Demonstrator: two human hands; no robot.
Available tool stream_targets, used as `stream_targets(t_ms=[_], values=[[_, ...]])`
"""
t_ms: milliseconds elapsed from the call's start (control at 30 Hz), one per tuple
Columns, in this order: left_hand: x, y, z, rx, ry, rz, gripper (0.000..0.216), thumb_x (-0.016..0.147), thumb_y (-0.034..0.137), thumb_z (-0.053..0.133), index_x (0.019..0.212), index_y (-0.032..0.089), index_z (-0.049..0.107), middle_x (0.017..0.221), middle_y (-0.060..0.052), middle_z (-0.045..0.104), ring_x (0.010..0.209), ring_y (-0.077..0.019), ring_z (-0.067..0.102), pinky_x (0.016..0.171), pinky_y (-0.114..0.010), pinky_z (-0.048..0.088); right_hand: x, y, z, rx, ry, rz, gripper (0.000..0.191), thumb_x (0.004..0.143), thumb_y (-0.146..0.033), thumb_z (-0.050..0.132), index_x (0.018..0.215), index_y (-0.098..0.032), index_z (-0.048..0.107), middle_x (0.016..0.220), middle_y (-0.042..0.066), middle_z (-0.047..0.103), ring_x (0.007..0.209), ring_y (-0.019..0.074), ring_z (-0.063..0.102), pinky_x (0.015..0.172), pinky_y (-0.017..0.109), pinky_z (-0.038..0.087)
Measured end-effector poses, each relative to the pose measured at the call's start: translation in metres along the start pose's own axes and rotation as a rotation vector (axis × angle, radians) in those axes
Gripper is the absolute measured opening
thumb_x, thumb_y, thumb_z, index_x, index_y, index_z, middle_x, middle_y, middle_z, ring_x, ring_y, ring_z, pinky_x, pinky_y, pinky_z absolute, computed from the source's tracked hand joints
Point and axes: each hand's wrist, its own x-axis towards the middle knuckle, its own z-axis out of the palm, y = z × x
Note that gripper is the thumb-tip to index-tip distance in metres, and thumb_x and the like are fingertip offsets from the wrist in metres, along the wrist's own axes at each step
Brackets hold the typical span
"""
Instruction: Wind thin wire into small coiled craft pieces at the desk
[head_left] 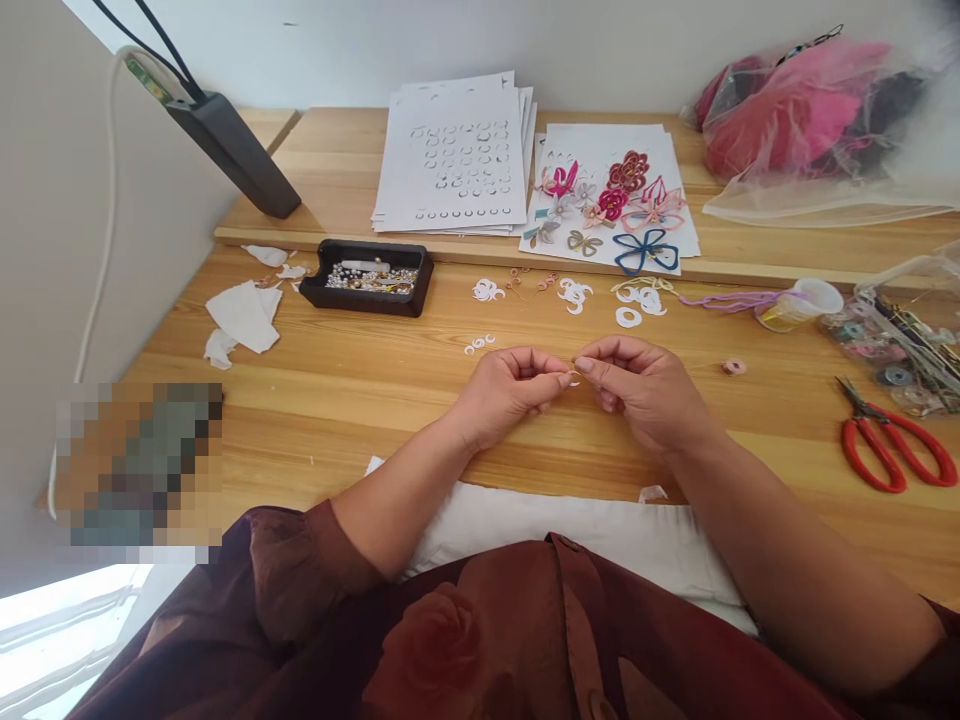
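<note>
Right of the glossy black bead tray (373, 278) and nearer the person, the left hand (510, 385) and right hand (641, 385) both pinch a tiny pale curled piece (574, 379) between thumb and forefinger tips. White paper curls (480, 343) lie between tray and hands on the grained pine table (337, 370). Red-handled scissors (892, 450) lie far right of the tray.

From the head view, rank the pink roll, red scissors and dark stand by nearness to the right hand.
1. Pink roll, just right of the right hand pinching a small piece.
2. Red scissors, far right.
3. Dark stand, back left.
</note>
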Motion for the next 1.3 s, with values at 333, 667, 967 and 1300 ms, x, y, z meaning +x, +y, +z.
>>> stream_targets(t_ms=[333, 667, 967, 1300], values=[[0.004, 0.001, 0.000, -0.182, 0.108, -0.017, 0.037, 0.060, 0.036, 0.088, 0.076, 0.012, 0.064, 0.062, 0.002, 0.059, 0.049, -0.0033, 0.045, 0.045, -0.018, 0.029, -0.004, 0.004, 0.006, -0.106, 0.045, -0.103, 0.019, 0.071, -0.038, 0.083, 0.075, -0.022, 0.073, 0.058, -0.003, 0.059, 0.047, 0.0083, 0.041, 0.043, 0.024, 0.030], [0.006, -0.004, -0.001, -0.164, 0.178, 0.042, 0.032, 0.065, 0.035, 0.085, 0.076, 0.013, 0.063, 0.056, 0.003, 0.057, 0.048, -0.0045, 0.045, 0.047, -0.019, 0.032, -0.014, 0.004, 0.014, -0.361, 0.167, -0.335, 0.009, 0.080, -0.031, 0.075, 0.077, -0.023, 0.073, 0.066, 0.000, 0.069, 0.056, 0.0134, 0.056, 0.052, 0.027, 0.046], [0.005, -0.004, -0.001, -0.045, 0.218, 0.114, 0.026, 0.068, 0.032, 0.081, 0.075, 0.013, 0.063, 0.059, 0.004, 0.058, 0.049, -0.0050, 0.045, 0.048, -0.020, 0.033, -0.021, 0.005, 0.015, -0.559, 0.225, -0.478, 0.005, 0.083, -0.026, 0.070, 0.080, -0.022, 0.072, 0.063, -0.002, 0.065, 0.049, 0.0101, 0.049, 0.048, 0.025, 0.040], [0.002, -0.002, 0.000, 0.152, 0.155, 0.118, 0.019, 0.068, 0.026, 0.078, 0.073, 0.013, 0.064, 0.070, 0.000, 0.065, 0.058, -0.0065, 0.053, 0.056, -0.020, 0.040, -0.019, -0.003, 0.005, -0.669, 0.168, -0.532, 0.006, 0.086, -0.028, 0.068, 0.084, -0.024, 0.072, 0.058, -0.003, 0.055, 0.052, 0.0123, 0.046, 0.053, 0.029, 0.040]])
